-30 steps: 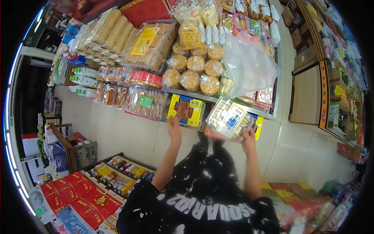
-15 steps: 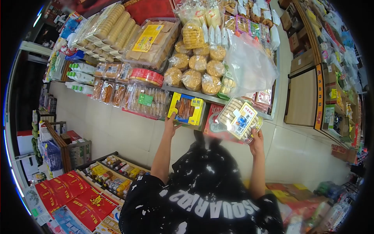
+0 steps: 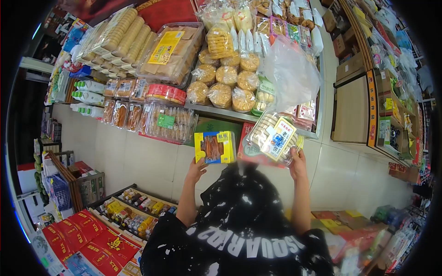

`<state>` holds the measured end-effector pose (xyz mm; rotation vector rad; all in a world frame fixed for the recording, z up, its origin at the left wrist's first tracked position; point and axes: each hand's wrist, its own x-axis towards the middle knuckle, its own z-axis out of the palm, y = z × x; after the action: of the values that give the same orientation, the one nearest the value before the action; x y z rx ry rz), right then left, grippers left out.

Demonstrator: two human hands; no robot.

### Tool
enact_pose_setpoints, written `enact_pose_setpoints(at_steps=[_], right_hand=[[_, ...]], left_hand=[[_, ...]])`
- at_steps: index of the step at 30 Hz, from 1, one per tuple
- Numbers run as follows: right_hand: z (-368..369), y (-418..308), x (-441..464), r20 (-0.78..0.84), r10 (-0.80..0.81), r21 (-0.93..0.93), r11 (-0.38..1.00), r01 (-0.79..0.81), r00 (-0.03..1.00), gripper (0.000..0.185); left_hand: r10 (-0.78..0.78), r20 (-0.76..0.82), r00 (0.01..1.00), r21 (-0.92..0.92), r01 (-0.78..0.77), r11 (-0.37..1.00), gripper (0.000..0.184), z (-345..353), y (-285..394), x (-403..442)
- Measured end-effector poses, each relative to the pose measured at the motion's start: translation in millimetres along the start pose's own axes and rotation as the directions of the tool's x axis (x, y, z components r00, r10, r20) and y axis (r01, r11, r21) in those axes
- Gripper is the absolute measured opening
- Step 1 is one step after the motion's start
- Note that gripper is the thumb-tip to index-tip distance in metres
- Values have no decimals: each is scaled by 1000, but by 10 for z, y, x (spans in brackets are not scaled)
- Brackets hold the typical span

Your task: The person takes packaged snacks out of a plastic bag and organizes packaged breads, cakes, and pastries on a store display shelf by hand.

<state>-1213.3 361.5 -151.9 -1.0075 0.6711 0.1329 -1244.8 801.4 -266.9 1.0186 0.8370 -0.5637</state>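
Note:
My left hand is closed on the lower left corner of a yellow and blue snack box. Brown strips show through the box's clear window. On the other side, my right hand grips the lower right edge of a clear plastic pastry box, tilted, with round pale pastries and a white-yellow label. Part of the pastry box overlaps a red carton at the front of the display. Some of my fingers are hidden under both packages.
Bagged round cakes are stacked on the metal-edged display, beside a clear plastic bag. A large clear tub and boxed cookies stand to the left. Drink bottles fill crates at lower left; wooden shelving is at right.
My left hand has drawn the yellow and blue box toward my body, away from the display edge, baring a green surface behind it. The pastry box stays in my right hand, slightly shifted.

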Motion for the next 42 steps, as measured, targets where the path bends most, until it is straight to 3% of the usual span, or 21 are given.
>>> enact_pose_setpoints(at_steps=[4,8,11,22,26,31,42], right_hand=[[118,170,108,-13,18,-15,1000,-18,1000,30],[198,436,252,26,36,-155,987,-31,999,25],[321,496,206,3,133,-104,986,-132,991,25],[413,642,237,-53,158,-145,976,-164,986,33],[448,801,283,-11,135,-173,976,-135,991,30],[383,961,279,-45,214,-244,945,-218,976,22],[545,1231,672,-32,140,-305,942,-144,990,18]], left_hand=[[-35,85,996,74,29,997,76,-167,48,-20],[-46,115,992,88,36,995,79,-303,21,52],[-34,142,989,117,17,993,63,-380,-30,2],[-72,255,964,92,50,995,92,-451,53,-62],[-95,307,947,122,60,991,93,-524,115,-43],[-114,347,931,166,59,984,95,-587,185,14],[-127,374,919,190,59,980,95,-509,272,-23]])
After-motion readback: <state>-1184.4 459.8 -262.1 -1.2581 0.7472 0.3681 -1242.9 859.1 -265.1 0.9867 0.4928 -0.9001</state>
